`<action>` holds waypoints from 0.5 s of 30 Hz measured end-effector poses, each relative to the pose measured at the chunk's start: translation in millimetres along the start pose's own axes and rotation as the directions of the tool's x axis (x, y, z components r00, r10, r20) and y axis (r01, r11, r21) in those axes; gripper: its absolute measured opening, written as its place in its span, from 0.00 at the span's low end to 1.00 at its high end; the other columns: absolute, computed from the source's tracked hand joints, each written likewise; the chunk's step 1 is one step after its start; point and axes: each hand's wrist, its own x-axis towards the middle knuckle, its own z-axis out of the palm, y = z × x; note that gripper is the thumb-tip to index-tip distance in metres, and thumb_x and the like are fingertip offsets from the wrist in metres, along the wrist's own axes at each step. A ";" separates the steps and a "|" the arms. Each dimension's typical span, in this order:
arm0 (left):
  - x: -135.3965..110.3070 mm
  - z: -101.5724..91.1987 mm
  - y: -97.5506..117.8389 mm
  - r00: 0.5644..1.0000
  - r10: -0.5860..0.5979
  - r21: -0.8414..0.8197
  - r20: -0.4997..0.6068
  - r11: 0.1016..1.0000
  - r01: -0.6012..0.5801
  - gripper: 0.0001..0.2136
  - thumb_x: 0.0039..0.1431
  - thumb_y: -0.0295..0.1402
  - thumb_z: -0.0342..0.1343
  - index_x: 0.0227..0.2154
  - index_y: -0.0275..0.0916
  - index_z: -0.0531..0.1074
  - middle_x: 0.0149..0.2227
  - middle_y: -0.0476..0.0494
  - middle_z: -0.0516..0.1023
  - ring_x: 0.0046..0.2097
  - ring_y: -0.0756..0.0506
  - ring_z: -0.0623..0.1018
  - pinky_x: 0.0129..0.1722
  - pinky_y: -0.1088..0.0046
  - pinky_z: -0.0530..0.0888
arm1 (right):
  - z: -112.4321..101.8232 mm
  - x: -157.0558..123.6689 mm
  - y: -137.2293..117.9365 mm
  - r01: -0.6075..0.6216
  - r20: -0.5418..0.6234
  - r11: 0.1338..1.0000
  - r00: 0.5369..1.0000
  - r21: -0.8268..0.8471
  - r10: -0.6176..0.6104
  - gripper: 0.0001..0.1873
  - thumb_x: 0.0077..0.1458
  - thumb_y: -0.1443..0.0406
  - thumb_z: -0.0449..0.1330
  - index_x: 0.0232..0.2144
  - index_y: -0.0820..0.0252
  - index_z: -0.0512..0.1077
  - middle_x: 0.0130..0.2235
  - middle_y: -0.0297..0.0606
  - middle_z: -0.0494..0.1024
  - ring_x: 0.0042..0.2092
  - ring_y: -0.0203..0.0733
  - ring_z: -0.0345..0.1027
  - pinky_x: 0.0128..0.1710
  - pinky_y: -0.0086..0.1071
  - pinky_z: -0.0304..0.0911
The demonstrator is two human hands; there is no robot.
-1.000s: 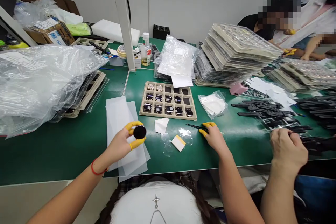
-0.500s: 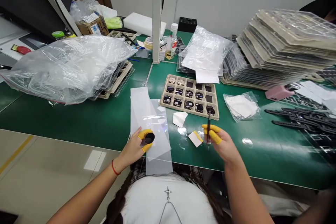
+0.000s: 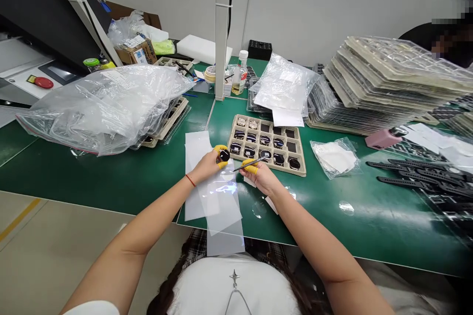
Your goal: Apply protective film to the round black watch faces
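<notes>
Between the yellow-cotted fingertips of my left hand (image 3: 210,163) is a round black watch face (image 3: 224,155), held above translucent sheets (image 3: 195,187). My right hand (image 3: 263,178), also in yellow finger cots, grips dark tweezers (image 3: 245,165). Their tips point left, just short of the watch face. Behind my hands lies a beige compartment tray (image 3: 300,145) with several round black watch faces and two paler metallic pieces in its pockets. A white paper piece (image 3: 250,182) is partly covered by my right hand, and another white card (image 3: 271,204) lies beneath my right wrist.
At left, a large plastic bag (image 3: 99,108) covers stacked trays. A tall tray stack (image 3: 391,78) leans at right, near a pink bottle (image 3: 384,139) and black straps (image 3: 414,177). A post (image 3: 220,49) and a clear bottle (image 3: 241,74) stand behind. Another person is partly visible far right.
My left hand has moved forward and right with the watch face. My right hand has swung left, bringing the tweezers from upright to nearly level beside it. The view has shifted slightly.
</notes>
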 end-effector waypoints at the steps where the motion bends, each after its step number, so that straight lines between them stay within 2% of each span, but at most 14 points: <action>1: 1.1 3.1 -1.2 1.000 0.001 -0.001 0.002 1.000 -0.001 0.20 0.53 0.31 0.54 0.50 0.38 0.62 0.43 0.43 0.74 0.40 0.45 0.75 0.42 0.68 0.71 | -2.0 1.9 0.7 0.006 -0.003 1.000 1.000 0.011 -0.006 0.17 0.37 0.66 0.70 0.31 0.63 0.71 0.29 0.33 0.75 0.31 0.33 0.72 0.39 0.30 0.68; 4: 1.7 6.5 -4.5 1.000 0.006 -0.005 0.010 1.000 -0.005 0.21 0.53 0.32 0.54 0.51 0.38 0.62 0.45 0.42 0.73 0.42 0.44 0.75 0.44 0.68 0.71 | -11.6 6.5 2.1 -0.023 0.046 0.999 0.999 0.040 0.021 0.20 0.39 0.66 0.70 0.37 0.62 0.71 0.31 0.34 0.76 0.32 0.32 0.72 0.40 0.30 0.68; 7: 3.6 4.7 -6.1 0.999 0.025 -0.013 0.039 1.000 -0.024 0.22 0.53 0.33 0.54 0.52 0.38 0.62 0.46 0.42 0.73 0.43 0.44 0.74 0.45 0.67 0.71 | -17.0 10.8 2.3 -0.068 0.105 0.994 0.993 0.090 0.058 0.18 0.40 0.64 0.70 0.35 0.63 0.71 0.31 0.31 0.75 0.32 0.29 0.72 0.39 0.24 0.67; 10: 2.5 4.3 -5.3 0.998 0.037 0.008 0.054 0.999 -0.037 0.20 0.54 0.36 0.53 0.50 0.37 0.63 0.48 0.41 0.72 0.46 0.43 0.74 0.48 0.65 0.71 | -12.1 9.2 3.0 -0.064 0.070 0.991 0.996 0.117 0.056 0.21 0.32 0.64 0.74 0.29 0.65 0.71 0.28 0.30 0.74 0.30 0.29 0.71 0.36 0.23 0.68; 12: 1.3 4.0 -7.6 0.998 0.033 0.011 0.044 0.999 -0.034 0.21 0.54 0.40 0.53 0.50 0.39 0.61 0.48 0.43 0.72 0.47 0.43 0.74 0.49 0.64 0.71 | -8.3 8.6 4.8 -0.055 0.031 0.991 0.998 0.118 0.052 0.24 0.28 0.62 0.75 0.28 0.68 0.72 0.29 0.34 0.75 0.30 0.33 0.72 0.36 0.27 0.69; 15: 10.6 1.7 -18.0 0.994 -0.036 0.129 0.101 0.991 0.023 0.19 0.56 0.45 0.52 0.49 0.48 0.59 0.46 0.55 0.73 0.48 0.44 0.74 0.50 0.63 0.71 | -14.2 18.1 7.4 -0.155 0.204 0.973 0.972 0.170 0.119 0.23 0.34 0.58 0.73 0.28 0.69 0.72 0.29 0.38 0.76 0.32 0.36 0.74 0.40 0.28 0.68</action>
